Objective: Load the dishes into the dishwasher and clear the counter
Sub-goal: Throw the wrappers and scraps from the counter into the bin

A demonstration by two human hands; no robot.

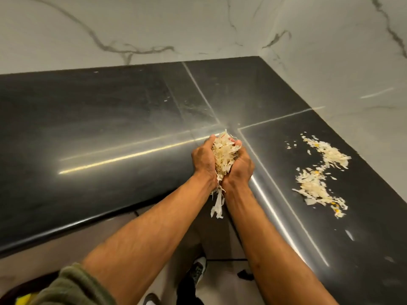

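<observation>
My left hand [203, 158] and my right hand [239, 167] are cupped together above the inner corner of the black L-shaped counter [110, 119]. Between them they hold a heap of pale, dry peel scraps [223, 154]. A few strips [217, 204] hang down below my wrists, past the counter's edge. More of the same scraps [320, 172], with small yellow bits among them, lie scattered on the right wing of the counter, apart from my hands.
White marble-patterned walls [154, 27] back the counter on the far and right sides. The counter's rounded front edge [66, 226] runs left of my arms. Below lie a tiled floor [222, 280] and my shoe [198, 270].
</observation>
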